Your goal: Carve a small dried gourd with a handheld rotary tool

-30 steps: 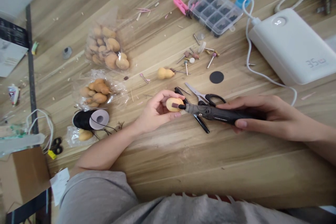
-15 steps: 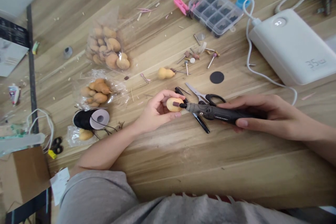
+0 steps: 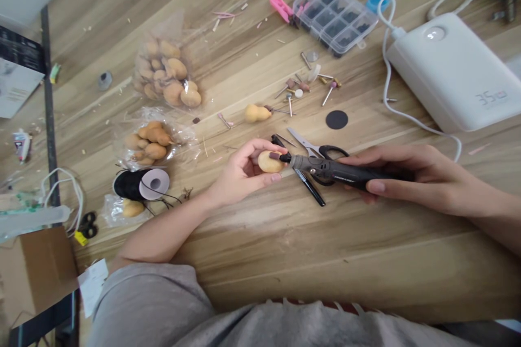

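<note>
A small pale-yellow gourd (image 3: pixel 267 165) is pinched between the thumb and fingers of my left hand (image 3: pixel 240 173). My right hand (image 3: pixel 427 176) wraps round a dark rotary tool (image 3: pixel 329 170) that points left. Its brown sanding bit (image 3: pixel 275 156) overlaps the gourd's top; whether it presses on the surface I cannot tell. Under the tool lie black-handled scissors (image 3: pixel 304 142) and a black marker pen (image 3: pixel 311 188), both partly covered. Just beyond my left hand, another small gourd (image 3: pixel 256 113) rests on the table.
Bags of gourds (image 3: pixel 175 70) and a black thread spool (image 3: pixel 134 184) lie left. Loose bits (image 3: pixel 301 87) are scattered beyond my hands, near a black disc (image 3: pixel 337 119). A compartment box (image 3: pixel 336 16) sits at the back, a white power bank (image 3: pixel 456 70) with its cable on the right.
The rotary tool has tilted slightly, its bit shifting a little up and right over the gourd. My left hand and the gourd stay nearly still.
</note>
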`<state>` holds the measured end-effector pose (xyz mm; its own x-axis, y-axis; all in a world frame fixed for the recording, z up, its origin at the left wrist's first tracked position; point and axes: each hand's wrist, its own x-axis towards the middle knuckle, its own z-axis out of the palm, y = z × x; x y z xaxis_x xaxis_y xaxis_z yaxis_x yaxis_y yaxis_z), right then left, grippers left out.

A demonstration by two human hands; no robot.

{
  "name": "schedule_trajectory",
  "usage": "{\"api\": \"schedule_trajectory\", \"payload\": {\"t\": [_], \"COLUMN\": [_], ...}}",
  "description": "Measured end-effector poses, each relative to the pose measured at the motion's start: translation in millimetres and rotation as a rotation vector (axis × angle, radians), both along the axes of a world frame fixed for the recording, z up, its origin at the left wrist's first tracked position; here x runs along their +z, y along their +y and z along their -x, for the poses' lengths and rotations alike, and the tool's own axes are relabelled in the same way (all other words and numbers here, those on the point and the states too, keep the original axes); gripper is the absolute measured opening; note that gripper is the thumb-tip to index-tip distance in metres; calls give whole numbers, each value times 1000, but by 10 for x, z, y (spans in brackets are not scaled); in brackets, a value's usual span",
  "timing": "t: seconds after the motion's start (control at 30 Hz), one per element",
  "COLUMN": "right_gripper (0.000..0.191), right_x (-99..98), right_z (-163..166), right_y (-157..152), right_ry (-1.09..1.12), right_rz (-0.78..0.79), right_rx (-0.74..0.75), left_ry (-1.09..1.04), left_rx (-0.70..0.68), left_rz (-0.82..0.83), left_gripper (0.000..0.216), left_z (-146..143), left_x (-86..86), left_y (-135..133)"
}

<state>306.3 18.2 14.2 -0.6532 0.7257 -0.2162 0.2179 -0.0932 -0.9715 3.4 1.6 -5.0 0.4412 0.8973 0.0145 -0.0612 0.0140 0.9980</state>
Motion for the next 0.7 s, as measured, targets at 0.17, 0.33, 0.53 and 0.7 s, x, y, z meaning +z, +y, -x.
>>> {"api": "schedule_trajectory", "payload": {"t": [0.17,0.33,0.53,0.7], "right_gripper": [32,32,33,32], "right_x": [2,4,7,6], "right_z": [-7,0,4,0], "right_y": [1,6,0,1], "right_ry": [-13,-6,-11,-22], "right_rz": [-18,-35,-32,-80], "right_rx": [6,11,6,28], "left_ry": [-9,-12,4,3], "left_rx": [-13,-16,-12,-12], "left_rz": [6,11,25,26], "left_gripper": [41,41,40,39], "left_z": [2,2,8,9], "left_x": [0,7,13,10], "left_y": [0,2,1,4]}}
